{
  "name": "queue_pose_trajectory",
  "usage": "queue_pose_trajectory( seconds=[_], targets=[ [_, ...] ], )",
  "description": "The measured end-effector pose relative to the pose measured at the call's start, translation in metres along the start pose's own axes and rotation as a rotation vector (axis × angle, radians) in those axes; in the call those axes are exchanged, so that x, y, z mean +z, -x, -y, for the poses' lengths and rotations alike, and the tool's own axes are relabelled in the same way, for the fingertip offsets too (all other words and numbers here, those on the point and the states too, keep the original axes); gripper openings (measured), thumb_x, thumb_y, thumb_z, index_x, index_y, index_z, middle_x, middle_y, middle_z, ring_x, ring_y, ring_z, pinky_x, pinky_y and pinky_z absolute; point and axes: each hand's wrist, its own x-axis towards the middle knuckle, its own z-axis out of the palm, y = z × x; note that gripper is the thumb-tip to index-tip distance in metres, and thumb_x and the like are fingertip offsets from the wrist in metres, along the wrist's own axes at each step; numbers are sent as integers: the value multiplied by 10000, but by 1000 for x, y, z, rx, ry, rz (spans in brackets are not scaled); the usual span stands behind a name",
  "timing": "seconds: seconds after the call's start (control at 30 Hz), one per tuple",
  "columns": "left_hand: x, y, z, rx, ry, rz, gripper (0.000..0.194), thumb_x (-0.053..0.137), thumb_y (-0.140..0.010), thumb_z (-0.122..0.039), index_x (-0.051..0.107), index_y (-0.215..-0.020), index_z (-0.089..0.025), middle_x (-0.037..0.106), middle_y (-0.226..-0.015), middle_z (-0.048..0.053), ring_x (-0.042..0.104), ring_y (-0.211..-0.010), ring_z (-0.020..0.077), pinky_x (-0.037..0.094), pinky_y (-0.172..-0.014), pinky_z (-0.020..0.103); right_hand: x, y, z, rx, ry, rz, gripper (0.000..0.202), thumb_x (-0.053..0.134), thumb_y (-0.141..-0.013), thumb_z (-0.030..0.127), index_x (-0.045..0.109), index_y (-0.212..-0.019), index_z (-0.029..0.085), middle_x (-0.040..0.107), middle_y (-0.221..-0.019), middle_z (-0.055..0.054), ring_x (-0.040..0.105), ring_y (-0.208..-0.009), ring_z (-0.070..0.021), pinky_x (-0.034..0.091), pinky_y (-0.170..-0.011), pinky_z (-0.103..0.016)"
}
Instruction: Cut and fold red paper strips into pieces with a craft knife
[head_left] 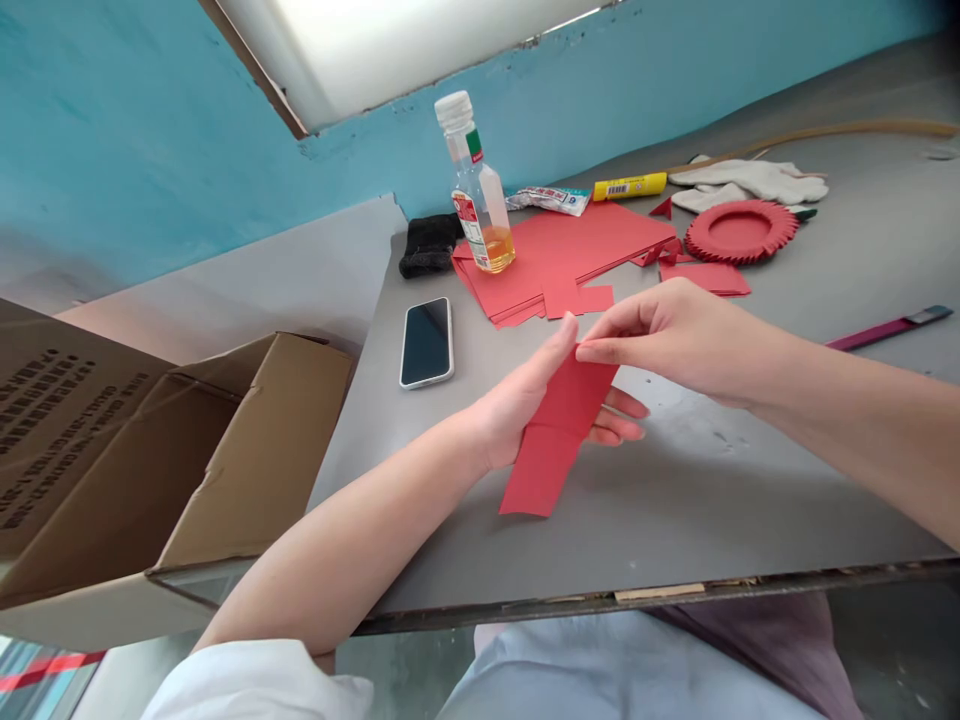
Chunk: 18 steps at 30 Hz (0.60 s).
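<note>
A creased strip of red paper (pixel 551 440) is held above the grey table's near part. My left hand (pixel 525 400) supports it from beneath, thumb along its left edge and fingertips showing past the right edge. With thumb and index finger together, my right hand (pixel 652 330) pinches the strip's upper end. Just beyond the hands lie small red paper pieces (pixel 574 297) and a stack of larger red sheets (pixel 577 235). To the right of that stack is a round red pleated paper ring (pixel 741 231), with folded red pieces (pixel 709 277) in front of it.
A bottle of amber liquid (pixel 480 200) stands on the sheets, near a black cloth-like item (pixel 430 246). A phone (pixel 427 342) lies left; a yellow glue stick (pixel 630 187), white gloves (pixel 750 183) and purple-handled cutter (pixel 889 328) lie right. An open cardboard box (pixel 247 450) flanks the table (pixel 675 530).
</note>
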Motion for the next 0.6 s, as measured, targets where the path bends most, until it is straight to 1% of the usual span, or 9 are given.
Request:
queue_pose_trajectory(
  seconds=[0.07, 0.1, 0.2, 0.23, 0.3, 0.37, 0.4, 0.47, 0.6],
  targets=[
    [-2, 2, -1, -54, -31, 11, 426, 436, -875, -502, 546, -1074, -142, 653, -905, 100, 644, -836, 201, 477, -794, 348, -4, -2, -3, -26, -18, -27, 156, 626, -735, 373, 694, -714, 234, 646, -705, -22, 578, -679, -168, 451, -595, -311],
    [-4, 2, -2, -79, -44, 22, 371, 466, -883, -433, 544, -1092, -138, 651, -921, 105, 641, -850, 200, 470, -815, 359, -5, -3, -4, -30, -33, -30, 154, 634, -728, 375, 694, -708, 234, 638, -693, -23, 564, -660, -159, 442, -578, -302],
    [-9, 3, -2, -102, -53, 69, 302, 469, -899, -318, 549, -1108, -116, 642, -871, 99, 639, -757, 174, 480, -775, 349, -10, -5, -5, -18, -99, 18, 184, 652, -714, 410, 690, -690, 231, 613, -658, -19, 511, -592, -127, 413, -538, -281],
    [-10, 3, -2, -100, -52, 79, 299, 462, -902, -308, 550, -1110, -112, 636, -851, 93, 633, -725, 165, 483, -756, 341, -12, -5, -5, -9, -134, 66, 217, 640, -723, 435, 685, -683, 226, 609, -654, -18, 493, -568, -116, 404, -530, -278],
    [-11, 2, -2, -108, -58, 86, 294, 465, -899, -300, 554, -1106, -111, 625, -833, 84, 622, -693, 154, 481, -737, 330, -12, -6, -6, 17, -223, 206, 307, 592, -749, 499, 668, -673, 211, 601, -651, -20, 464, -520, -100, 392, -519, -280],
    [-10, 2, -1, -127, -65, 91, 278, 481, -888, -284, 561, -1093, -114, 619, -829, 80, 609, -673, 143, 477, -729, 327, -12, -8, -7, 46, -297, 335, 367, 559, -757, 548, 657, -673, 204, 598, -652, -25, 459, -497, -96, 383, -504, -281],
    [-10, 1, -1, -131, -71, 88, 267, 490, -882, -275, 565, -1085, -118, 615, -826, 75, 599, -658, 135, 475, -719, 322, -12, -8, -9, 58, -317, 373, 376, 560, -751, 560, 656, -674, 205, 597, -651, -27, 467, -495, -99, 378, -493, -280],
    [-9, 1, -1, -127, -82, 69, 244, 509, -871, -259, 575, -1065, -126, 604, -811, 61, 573, -624, 117, 469, -685, 302, -11, -10, -12, 70, -328, 390, 375, 573, -734, 572, 658, -670, 212, 593, -639, -30, 483, -498, -108, 366, -466, -277],
    [-7, 2, 0, -108, -89, 39, 220, 534, -858, -261, 587, -1033, -138, 575, -782, 37, 530, -585, 93, 449, -629, 269, -8, -12, -16, 50, -316, 348, 376, 564, -737, 578, 662, -667, 222, 589, -625, -33, 479, -484, -116, 357, -436, -284]
  ],
)
